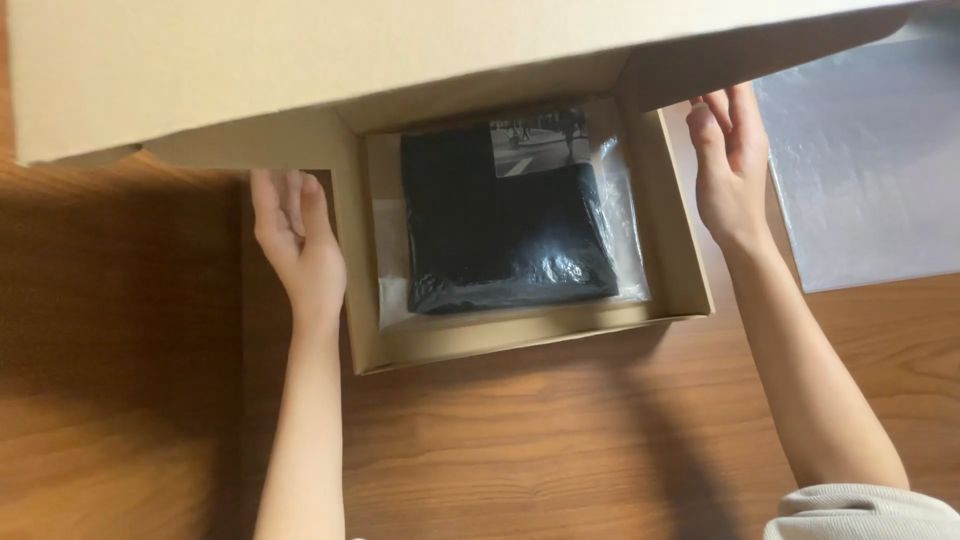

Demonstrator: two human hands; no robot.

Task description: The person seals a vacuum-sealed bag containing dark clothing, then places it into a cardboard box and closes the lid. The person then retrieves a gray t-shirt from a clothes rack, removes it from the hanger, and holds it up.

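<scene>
Warm brown wood-grain table [560,440]: smooth, bears everything.

My left hand [300,245]: fingers together, flat against the outer wall of the shallow brown corrugated cardboard box [520,335], steadying it.

My right hand [730,165]: fingers loosely apart, beside the opposite wall.

Black folded garment in glossy clear plastic bag [505,220]: lies flat inside the box.

Raised cardboard lid [300,70]: matte, overhanging.

Crinkled translucent plastic sheet [870,170]: far right.

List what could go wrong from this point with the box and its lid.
The lid hangs raised over the cardboard box, with the left hand and right hand flat at its sides; it might drop onto fingers. The clear bag around the dark folded item could catch under a side flap.
</scene>
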